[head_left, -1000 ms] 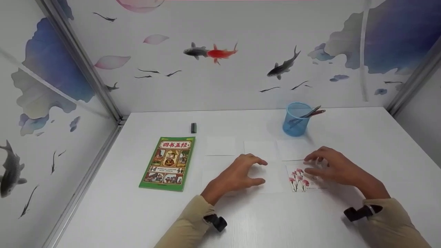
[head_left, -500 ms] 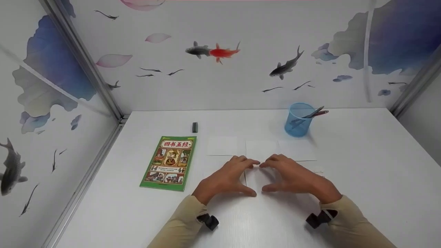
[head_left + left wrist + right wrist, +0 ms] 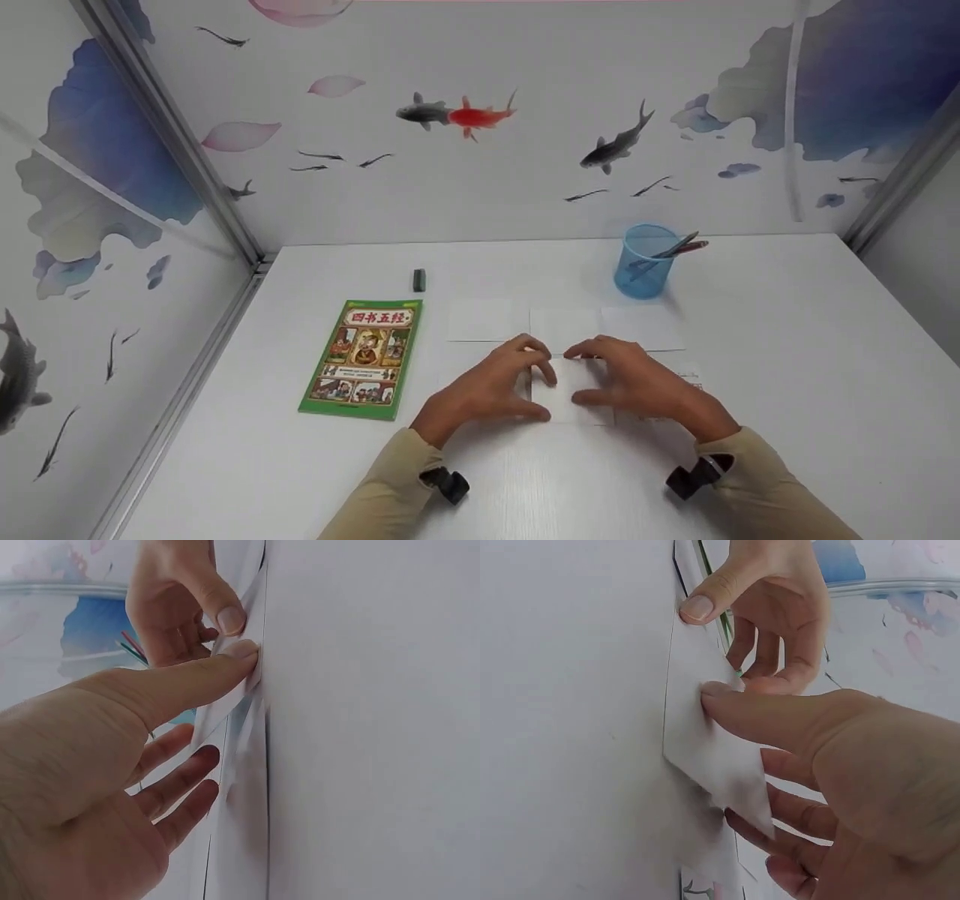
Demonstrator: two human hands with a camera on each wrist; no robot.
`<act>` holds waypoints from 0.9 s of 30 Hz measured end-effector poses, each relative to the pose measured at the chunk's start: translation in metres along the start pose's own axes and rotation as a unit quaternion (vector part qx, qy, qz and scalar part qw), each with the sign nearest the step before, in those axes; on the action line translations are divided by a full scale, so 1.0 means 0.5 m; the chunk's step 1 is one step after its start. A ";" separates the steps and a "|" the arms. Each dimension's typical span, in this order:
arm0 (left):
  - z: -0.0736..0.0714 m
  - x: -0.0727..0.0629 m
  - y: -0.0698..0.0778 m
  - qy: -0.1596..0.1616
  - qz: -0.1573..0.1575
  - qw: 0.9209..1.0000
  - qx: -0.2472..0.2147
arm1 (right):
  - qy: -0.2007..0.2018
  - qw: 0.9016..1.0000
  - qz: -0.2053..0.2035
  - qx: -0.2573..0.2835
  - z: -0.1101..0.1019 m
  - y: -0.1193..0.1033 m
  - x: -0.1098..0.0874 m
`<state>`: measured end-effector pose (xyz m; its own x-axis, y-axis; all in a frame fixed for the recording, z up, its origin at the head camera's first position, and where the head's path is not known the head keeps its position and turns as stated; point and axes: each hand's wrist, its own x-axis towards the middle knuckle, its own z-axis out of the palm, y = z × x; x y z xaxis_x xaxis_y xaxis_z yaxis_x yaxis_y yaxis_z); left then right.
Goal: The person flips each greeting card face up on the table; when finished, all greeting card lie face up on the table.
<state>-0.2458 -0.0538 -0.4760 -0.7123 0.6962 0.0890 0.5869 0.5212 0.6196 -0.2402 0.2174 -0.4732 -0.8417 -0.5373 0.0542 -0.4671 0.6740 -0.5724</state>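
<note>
Between my two hands is a small white card (image 3: pixel 561 409), in front of three white cards in a row. My left hand (image 3: pixel 484 386) is at its left side, thumb at the near edge, fingers bent toward the far edge. At its right side, my right hand (image 3: pixel 645 382) grips it across the same two edges. In the right wrist view the card (image 3: pixel 712 746) tilts, casting a shadow below. Both thumbs lie on it in the left wrist view. A card with print (image 3: pixel 688 371) is mostly covered by my right hand; a bit of its drawing (image 3: pixel 697 890) shows in the right wrist view.
White cards lie behind at left (image 3: pixel 480 320), middle (image 3: pixel 564 326) and right (image 3: pixel 643 330). A green-bordered book (image 3: pixel 361 360) is at left, with a small dark block (image 3: pixel 419 280) behind it. A blue cup (image 3: pixel 643 262) with pens stands at back right.
My right hand has moved left, from the flower-printed card to the middle white card. My left hand has shifted slightly left, and one of its fingers has curled inward over the card.
</note>
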 end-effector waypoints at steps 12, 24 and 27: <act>0.000 0.008 0.025 0.059 -0.052 0.989 -0.123 | 0.079 0.972 0.003 0.221 -0.008 -0.023 0.009; 0.003 0.008 0.030 0.044 -0.083 0.950 -0.296 | 0.103 0.982 -0.046 0.150 -0.002 -0.027 0.011; 0.002 0.008 0.025 0.042 -0.094 0.958 -0.269 | 0.143 0.984 -0.035 0.096 -0.001 -0.022 0.010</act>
<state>-0.2408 -0.0442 -0.4685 -0.8277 0.5609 -0.0150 0.1784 0.2885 0.9407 -0.2393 0.2076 -0.4661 -0.8636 -0.3962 0.3119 -0.4905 0.5165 -0.7019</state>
